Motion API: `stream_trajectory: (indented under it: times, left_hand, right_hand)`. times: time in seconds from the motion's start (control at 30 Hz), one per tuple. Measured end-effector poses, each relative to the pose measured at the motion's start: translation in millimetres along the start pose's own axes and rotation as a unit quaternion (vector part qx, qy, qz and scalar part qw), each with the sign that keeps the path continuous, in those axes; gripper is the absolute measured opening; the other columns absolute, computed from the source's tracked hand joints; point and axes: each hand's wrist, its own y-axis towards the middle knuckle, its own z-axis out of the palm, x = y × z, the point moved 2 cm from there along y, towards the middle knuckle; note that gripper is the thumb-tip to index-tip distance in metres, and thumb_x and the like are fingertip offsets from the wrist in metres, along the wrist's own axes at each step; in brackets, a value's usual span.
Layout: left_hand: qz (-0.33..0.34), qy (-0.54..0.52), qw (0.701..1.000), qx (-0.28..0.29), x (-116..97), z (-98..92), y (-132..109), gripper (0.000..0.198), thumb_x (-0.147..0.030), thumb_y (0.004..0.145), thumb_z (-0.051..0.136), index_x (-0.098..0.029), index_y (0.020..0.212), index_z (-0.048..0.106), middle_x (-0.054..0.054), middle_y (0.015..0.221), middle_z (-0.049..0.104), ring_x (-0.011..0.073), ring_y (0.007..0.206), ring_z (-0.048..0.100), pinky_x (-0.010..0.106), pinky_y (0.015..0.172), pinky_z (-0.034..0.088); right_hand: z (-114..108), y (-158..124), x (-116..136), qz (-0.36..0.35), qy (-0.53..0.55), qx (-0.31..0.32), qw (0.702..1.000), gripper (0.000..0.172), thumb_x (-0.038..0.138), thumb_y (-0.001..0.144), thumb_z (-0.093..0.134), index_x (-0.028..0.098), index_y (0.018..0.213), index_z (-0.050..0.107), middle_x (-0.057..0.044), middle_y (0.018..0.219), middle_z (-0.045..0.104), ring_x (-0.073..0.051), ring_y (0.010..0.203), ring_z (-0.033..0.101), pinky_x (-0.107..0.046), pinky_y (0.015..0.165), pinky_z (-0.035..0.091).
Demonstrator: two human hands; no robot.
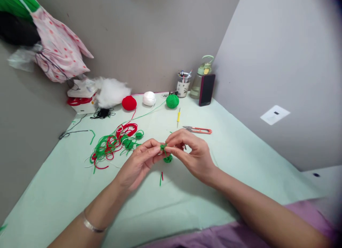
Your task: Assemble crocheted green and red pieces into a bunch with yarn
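Both my hands meet over the middle of the pale green table cover [219,191]. My left hand [139,162] and my right hand [191,152] pinch a small green crocheted piece [162,147] between their fingertips. A green yarn strand hangs from it to a small green ball-like piece [168,158] just below. Just left of my hands lies a tangle of green and red yarn scraps [112,144] with small green crocheted pieces in it. Short green and red yarn bits [161,177] lie below my hands.
Red-handled snips [199,130] and a yellow-handled crochet hook [178,117] lie behind my hands. Red [129,103], white [149,98] and green [172,101] yarn balls, white stuffing [112,91], a pen cup [183,84], a bottle [203,75] and a phone [206,89] stand at the back.
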Motion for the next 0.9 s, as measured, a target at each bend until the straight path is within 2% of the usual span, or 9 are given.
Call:
stream_trajectory:
  times: [0.1, 0.17, 0.47, 0.57, 0.67, 0.8, 0.9]
  left_hand:
    - [0.012, -0.002, 1.0, 0.001, -1, -1.9, 0, 0.013, -0.018, 0.089, 0.063, -0.015, 0.078, 0.069, 0.001, 0.086, 0.064, 0.0111, 0.088, 0.061, 0.022, 0.088, 0.05]
    - [0.013, 0.0, 1.0, 0.0, -1, -2.8, -1, 0.012, -0.018, 0.089, 0.063, -0.015, 0.079, 0.069, 0.001, 0.087, 0.064, 0.0109, 0.086, 0.06, 0.022, 0.087, 0.049]
    - [0.009, -0.005, 1.0, -0.007, 5, 3.5, -1, 0.014, -0.019, 0.087, 0.065, -0.016, 0.073, 0.066, 0.0, 0.08, 0.059, 0.0122, 0.085, 0.058, 0.026, 0.09, 0.048]
    - [0.016, 0.007, 1.0, -0.016, 3, 3.3, -2, 0.015, -0.022, 0.086, 0.066, -0.016, 0.073, 0.066, 0.0, 0.079, 0.06, 0.0128, 0.084, 0.059, 0.025, 0.085, 0.048]
    - [0.018, 0.009, 0.999, -0.033, 2, 1.4, -2, 0.015, -0.025, 0.085, 0.069, -0.016, 0.074, 0.065, 0.0, 0.08, 0.06, 0.0121, 0.081, 0.058, 0.024, 0.082, 0.048]
    - [0.014, -0.015, 0.998, -0.059, 5, -1.2, -1, 0.011, -0.024, 0.083, 0.073, -0.017, 0.081, 0.065, -0.001, 0.083, 0.06, 0.011, 0.082, 0.058, 0.025, 0.085, 0.048]
    - [0.002, -0.029, 0.997, -0.066, 9, -1.7, 0, 0.012, -0.024, 0.082, 0.075, -0.017, 0.083, 0.065, -0.001, 0.085, 0.062, 0.0102, 0.081, 0.059, 0.024, 0.085, 0.048]
  right_hand:
    - [-2, 0, 3, -0.062, -0.048, 0.016, 0.997, 0.005, 0.016, 0.09, 0.065, 0.018, 0.087, 0.068, -0.007, 0.089, 0.069, -0.015, 0.079, 0.063, -0.028, 0.065, 0.051]
    - [-2, -1, 4, -0.078, -0.064, 0.016, 0.995, 0.007, 0.015, 0.091, 0.062, 0.018, 0.088, 0.067, -0.007, 0.089, 0.069, -0.016, 0.08, 0.064, -0.029, 0.069, 0.052]
    - [7, -5, -2, -0.052, -0.079, 0.019, 0.995, 0.01, 0.013, 0.092, 0.06, 0.019, 0.088, 0.066, -0.006, 0.089, 0.066, -0.014, 0.078, 0.063, -0.026, 0.069, 0.052]
    - [7, -4, -1, -0.048, -0.076, 0.019, 0.996, 0.009, 0.012, 0.092, 0.059, 0.019, 0.089, 0.064, -0.006, 0.087, 0.066, -0.014, 0.076, 0.061, -0.027, 0.067, 0.051]
    - [5, -3, 2, -0.057, -0.087, 0.009, 0.995, 0.011, 0.011, 0.091, 0.058, 0.019, 0.085, 0.063, -0.006, 0.086, 0.065, -0.014, 0.075, 0.061, -0.027, 0.064, 0.05]
    - [5, -4, 2, -0.081, -0.117, -0.009, 0.99, 0.012, 0.008, 0.09, 0.059, 0.018, 0.085, 0.063, -0.007, 0.087, 0.066, -0.013, 0.073, 0.062, -0.025, 0.059, 0.049]
    - [7, -6, -1, -0.112, -0.152, -0.006, 0.982, 0.012, 0.008, 0.09, 0.059, 0.019, 0.089, 0.064, -0.007, 0.089, 0.067, -0.014, 0.075, 0.064, -0.025, 0.062, 0.052]
